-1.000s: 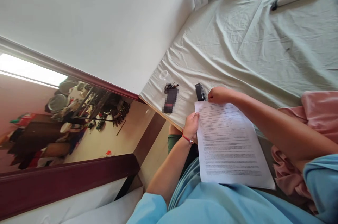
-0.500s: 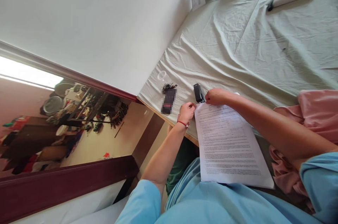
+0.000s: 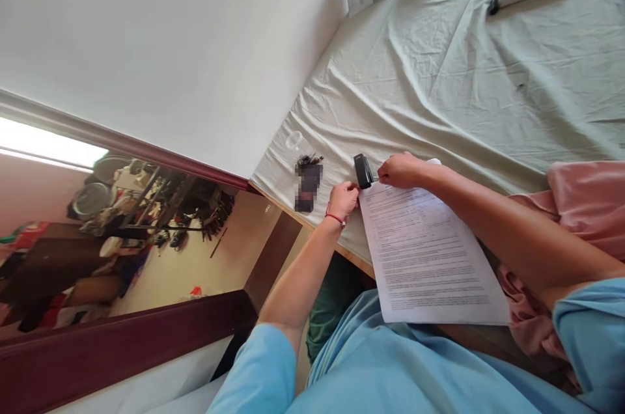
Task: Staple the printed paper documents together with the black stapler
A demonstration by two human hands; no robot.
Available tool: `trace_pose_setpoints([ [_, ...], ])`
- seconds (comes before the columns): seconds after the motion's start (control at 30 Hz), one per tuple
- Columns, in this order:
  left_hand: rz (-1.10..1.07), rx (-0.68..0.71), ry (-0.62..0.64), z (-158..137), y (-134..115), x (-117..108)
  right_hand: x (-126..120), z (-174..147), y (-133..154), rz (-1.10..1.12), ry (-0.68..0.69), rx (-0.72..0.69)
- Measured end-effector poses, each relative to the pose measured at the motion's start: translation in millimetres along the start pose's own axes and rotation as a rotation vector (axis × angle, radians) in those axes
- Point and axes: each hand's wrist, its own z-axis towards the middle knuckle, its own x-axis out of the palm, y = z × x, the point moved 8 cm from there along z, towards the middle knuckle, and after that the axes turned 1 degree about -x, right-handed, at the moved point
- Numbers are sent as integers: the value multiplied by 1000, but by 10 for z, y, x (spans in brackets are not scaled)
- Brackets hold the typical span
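Surface: green sheet (image 3: 463,75) over my desk.
Stapler (image 3: 362,171): black, long axis running away from me, at the paper stack's (image 3: 424,251) far corner.
Left hand (image 3: 343,198): curled beside stapler; I cannot tell whether it grips.
Right hand (image 3: 401,170): closed, pinching that corner.

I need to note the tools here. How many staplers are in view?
1. The stapler lies on the sheet at the top corner of the papers, between the left hand and right hand.

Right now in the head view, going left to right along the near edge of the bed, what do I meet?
Clear cup → blurred dark item → left hand → black stapler → right hand → printed papers.
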Motion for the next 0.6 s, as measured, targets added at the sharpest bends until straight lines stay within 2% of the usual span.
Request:
trace_pose_setpoints([
  [0.07, 132, 149, -94, -4, -114, -124, 2, 2, -3, -5, -5, -12],
  [0.17, 312, 529, -251, -135, -382, -261, 0, -3, 10, -8, -8, -20],
  [0.23, 358, 779, -218, -251, -498, -222, -4, -8, 21, -7, -9, -24],
  [0.3, 418, 944, -98, -316, -524, -120, -9, -13, 33, -6, -9, -28],
  [0.4, 524, 1001, 36, -274, -467, -38, -18, -20, 45, -5, -4, -32],
  [0.6, 603, 986, 101, -179, -436, -70, -50, -42, 48, 15, 7, -18],
])
